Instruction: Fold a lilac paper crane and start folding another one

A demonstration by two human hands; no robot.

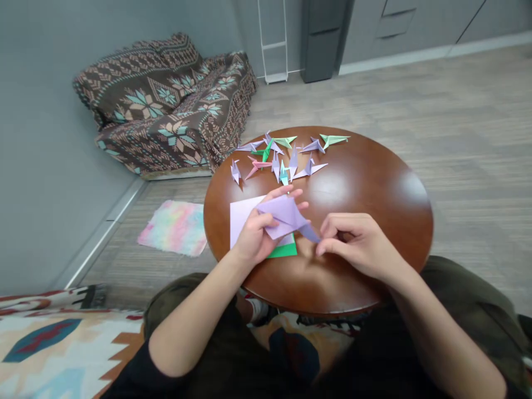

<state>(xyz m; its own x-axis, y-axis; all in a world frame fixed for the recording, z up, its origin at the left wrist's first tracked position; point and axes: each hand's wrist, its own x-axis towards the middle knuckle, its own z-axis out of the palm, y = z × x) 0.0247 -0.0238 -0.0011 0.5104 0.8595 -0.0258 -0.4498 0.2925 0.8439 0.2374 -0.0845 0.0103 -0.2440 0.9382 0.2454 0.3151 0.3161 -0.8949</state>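
Your left hand [253,235] is closed on a folded purple paper [285,216]. It holds the paper up off the table, maybe so that your other hand can get at it. The paper is just above the middle of the near side of the round wood table [366,185].

Your right hand [357,246] is curled, and its fingertips [322,239] are right by the pointy end of the folded paper. You can't tell if they are pinching it or only close to it.

Under your left hand, near the left edge of the table, lie two flat sheets. A pale purple sheet [243,213] sits on top of a green sheet [285,250]. They lie close to your hands, so they are easy to reach. There may be more sheets under them, but you can't see any.

Along the far edge of the table stand about twelve paper birds [285,158]. Seven are purple, two are light green, one is dark green, one is pink, and one is blue. Some overlap, so the count may be a little off. They are bunched together, and that leaves the near part of the table open for your hands.

On the floor, past the left edge of the table, lies one fluffy rainbow mat [174,227]. Farther off is one low seat with a brown blanket [166,105].
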